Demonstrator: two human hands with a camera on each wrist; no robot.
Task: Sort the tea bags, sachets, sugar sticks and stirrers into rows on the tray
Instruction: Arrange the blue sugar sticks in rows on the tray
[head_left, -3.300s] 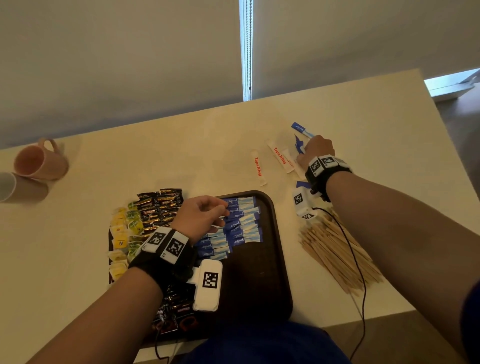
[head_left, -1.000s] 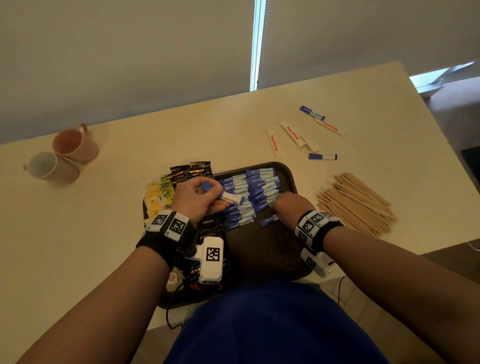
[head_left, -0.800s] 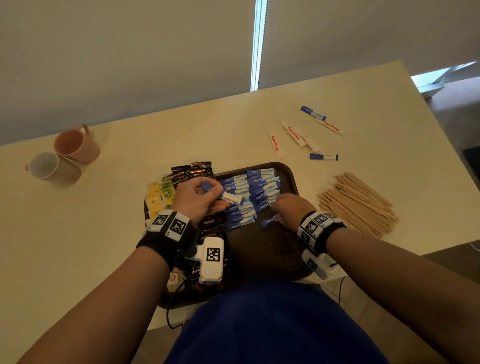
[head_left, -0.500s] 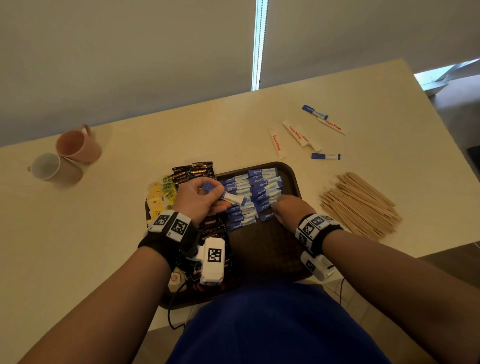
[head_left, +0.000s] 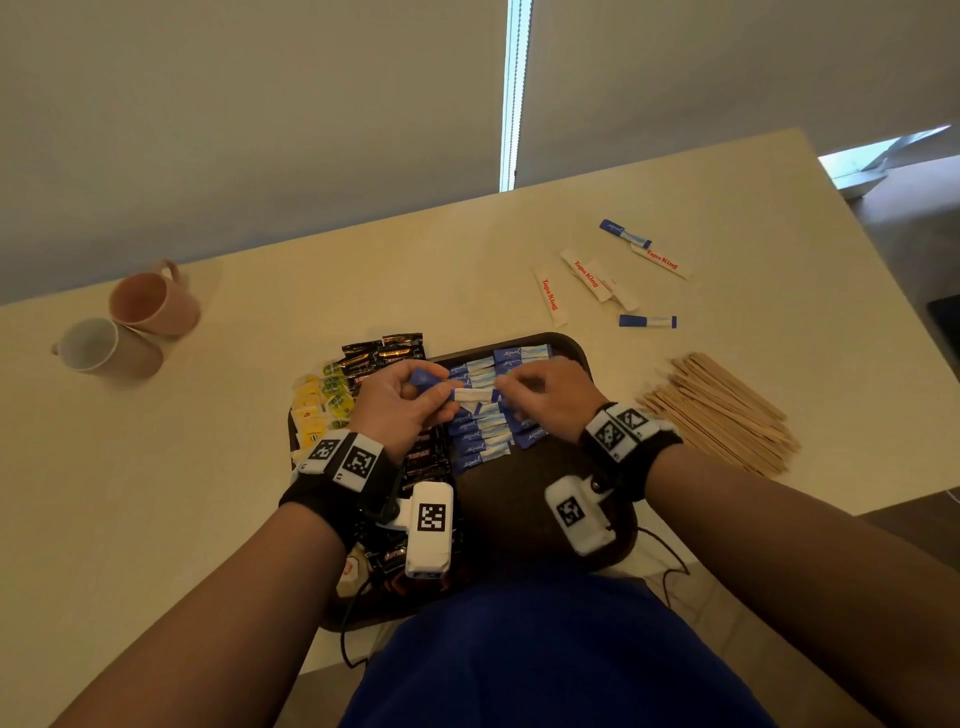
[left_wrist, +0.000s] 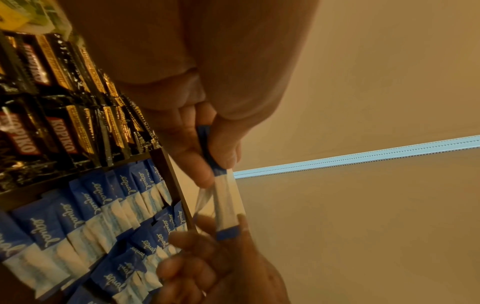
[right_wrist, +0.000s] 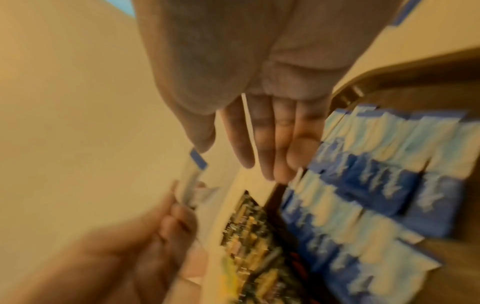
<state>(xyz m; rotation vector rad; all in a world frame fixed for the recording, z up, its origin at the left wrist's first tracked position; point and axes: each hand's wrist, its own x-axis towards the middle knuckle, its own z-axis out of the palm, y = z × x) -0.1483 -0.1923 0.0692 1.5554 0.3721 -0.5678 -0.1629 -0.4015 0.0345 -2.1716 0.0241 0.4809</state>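
My left hand pinches the blue end of a blue-and-white sugar stick over the dark brown tray. In the left wrist view a second stick seems to lie behind the sugar stick. My right hand is at the stick's other end. Its thumb tip touches the blue tip while its fingers stay nearly straight. Rows of blue sachets fill the tray's middle, black coffee sachets lie left of them, and yellow tea bags sit at the far left.
Loose white sugar sticks and two blue ones lie on the table beyond the tray. A heap of wooden stirrers lies to the right. Two mugs stand at the far left. The right wrist view is blurred.
My right hand has lifted off the blue sachet rows and moved up and left to the free end of the stick. The left hand has kept its hold.
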